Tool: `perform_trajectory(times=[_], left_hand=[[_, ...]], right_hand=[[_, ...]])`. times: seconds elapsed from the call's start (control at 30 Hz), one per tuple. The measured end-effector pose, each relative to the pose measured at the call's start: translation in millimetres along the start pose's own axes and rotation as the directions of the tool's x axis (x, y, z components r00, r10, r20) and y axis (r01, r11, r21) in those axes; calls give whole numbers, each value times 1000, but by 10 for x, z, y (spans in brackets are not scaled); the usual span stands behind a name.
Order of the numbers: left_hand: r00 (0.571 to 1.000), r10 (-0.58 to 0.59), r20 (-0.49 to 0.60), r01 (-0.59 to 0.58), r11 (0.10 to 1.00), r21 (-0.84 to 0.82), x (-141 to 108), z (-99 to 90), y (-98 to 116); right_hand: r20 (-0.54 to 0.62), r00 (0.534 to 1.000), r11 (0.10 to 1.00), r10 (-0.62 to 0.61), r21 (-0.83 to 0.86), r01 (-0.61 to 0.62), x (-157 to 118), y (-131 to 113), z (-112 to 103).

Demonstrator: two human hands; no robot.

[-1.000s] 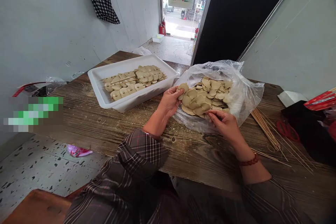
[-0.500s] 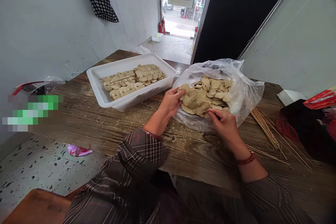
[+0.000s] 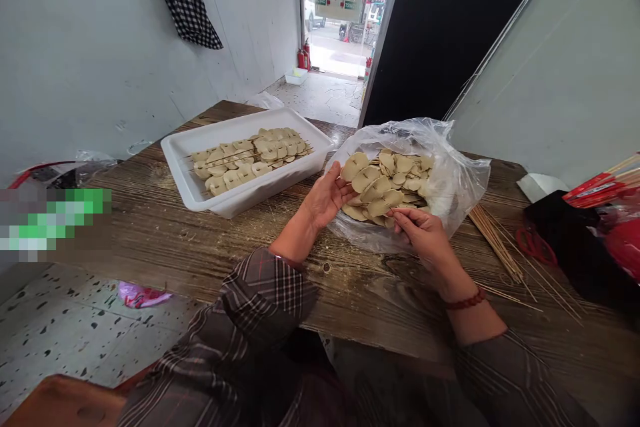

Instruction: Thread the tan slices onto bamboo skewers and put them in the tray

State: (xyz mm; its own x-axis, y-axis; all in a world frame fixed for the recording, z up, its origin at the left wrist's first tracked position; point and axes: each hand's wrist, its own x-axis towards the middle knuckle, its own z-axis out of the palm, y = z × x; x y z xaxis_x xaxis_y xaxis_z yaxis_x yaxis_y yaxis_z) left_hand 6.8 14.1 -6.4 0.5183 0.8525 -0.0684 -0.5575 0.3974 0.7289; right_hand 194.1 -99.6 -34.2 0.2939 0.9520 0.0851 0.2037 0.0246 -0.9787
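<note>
Several round beige food slices [image 3: 367, 180] are threaded in an overlapping row on a thin skewer. My right hand [image 3: 423, 230] pinches the skewer's near end beside the last slice. At the other end of the row is my left hand [image 3: 327, 199], thumb up and fingers spread apart, touching or just beside the end slices; whether they bear weight I cannot tell. Beneath the row, a clear plastic bag [image 3: 463, 170] lies wide at its mouth with a heap of loose slices [image 3: 407, 167] in it. A white tray [image 3: 235, 207] to the left holds filled skewers [image 3: 235, 177].
Bare bamboo skewers [image 3: 495, 243] lie on the wooden table [image 3: 200, 247] at right. Beyond them are red-handled scissors [image 3: 535, 245], a black container [image 3: 565, 233] and red packets of sticks [image 3: 600, 187]. An orange-brown seat [image 3: 70, 400] stands at lower left.
My left hand has loosened from its pinch on the end slice and its fingers have spread. The slices now sit more spread along the skewer. My right hand keeps its pinch.
</note>
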Motion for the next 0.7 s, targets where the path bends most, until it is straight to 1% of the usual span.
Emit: perform_trajectory(times=[0.1,0.17,0.3,0.47,0.57,0.7], left_hand=[[992,-42,116,35,997,63,-35,41,-74],[988,-71,135,57,992,109,-60,73,-117],[990,-122,76,111,985,134,-81,107,-153],[992,-128,18,124,983,133,-75,112,-149],[995,-103,15,101,986,129,-72,107,-152],[999,-40,9,38,990,139,-72,101,-185]], right_hand=[[10,1000,997,26,79,-26,0,15,19],[14,999,994,29,108,-30,2,26,29],[10,999,988,35,150,-36,6,35,49],[40,997,985,70,158,-75,-11,2,75],[62,994,984,91,149,-100,-31,-40,79],[124,986,986,110,113,-124,-53,-56,70]])
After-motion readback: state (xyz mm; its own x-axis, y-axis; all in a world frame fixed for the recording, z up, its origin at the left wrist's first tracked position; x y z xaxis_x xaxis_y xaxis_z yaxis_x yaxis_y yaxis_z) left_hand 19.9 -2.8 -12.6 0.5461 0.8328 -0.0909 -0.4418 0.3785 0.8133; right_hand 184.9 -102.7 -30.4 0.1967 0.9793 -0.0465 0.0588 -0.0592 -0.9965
